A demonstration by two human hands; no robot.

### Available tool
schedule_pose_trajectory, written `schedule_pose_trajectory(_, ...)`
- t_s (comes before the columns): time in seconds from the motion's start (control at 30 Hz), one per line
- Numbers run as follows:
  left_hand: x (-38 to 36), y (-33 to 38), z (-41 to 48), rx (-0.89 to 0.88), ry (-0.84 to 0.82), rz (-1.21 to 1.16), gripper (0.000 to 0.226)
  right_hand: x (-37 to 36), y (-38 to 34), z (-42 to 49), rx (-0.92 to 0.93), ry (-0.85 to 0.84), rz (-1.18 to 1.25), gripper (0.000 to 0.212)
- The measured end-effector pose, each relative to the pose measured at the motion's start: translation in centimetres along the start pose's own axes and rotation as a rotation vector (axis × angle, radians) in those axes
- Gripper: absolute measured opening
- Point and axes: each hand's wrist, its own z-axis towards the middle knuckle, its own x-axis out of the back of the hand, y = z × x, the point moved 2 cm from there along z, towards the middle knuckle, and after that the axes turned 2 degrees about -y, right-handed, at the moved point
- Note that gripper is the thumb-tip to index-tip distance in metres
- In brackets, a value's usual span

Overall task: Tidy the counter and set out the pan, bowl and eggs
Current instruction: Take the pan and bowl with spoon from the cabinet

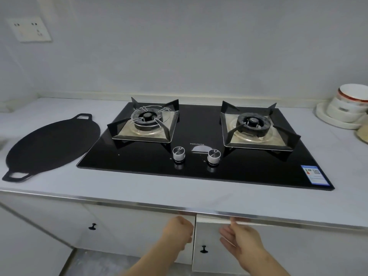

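Observation:
A flat black pan with two loop handles lies on the grey counter left of the stove. White bowls, the top one red-rimmed, are stacked on a white plate at the far right. No eggs are in view. Below the counter edge, my left hand has its fingers curled at the left edge of the right-hand cabinet door, which stands slightly ajar. My right hand is spread flat against the front of that door near its top.
A black glass two-burner gas stove with two knobs fills the middle of the counter. A tan object shows at the right edge. Another cabinet door with a black knob is on the left. A wall socket sits at upper left.

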Motion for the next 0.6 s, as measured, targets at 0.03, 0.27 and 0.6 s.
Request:
schedule_pose_trajectory(0.03,0.1,0.1,0.1,0.002,0.003,-0.006,0.017,0.0,-0.1,0.1,0.002,-0.017,0.003,0.016)
schedule_pose_trajectory(0.27,0.1,0.4,-0.8,0.018,0.034,-0.067,0.016,0.1,-0.7,0.8,-0.073,-0.123,-0.039,0.014)
schedule_pose_trajectory(0.6,1.4,0.1,-3.7,-0.015,0.147,-0.149,0.013,-0.7,-0.8,-1.7,-0.128,-0.202,-0.199,0.010)
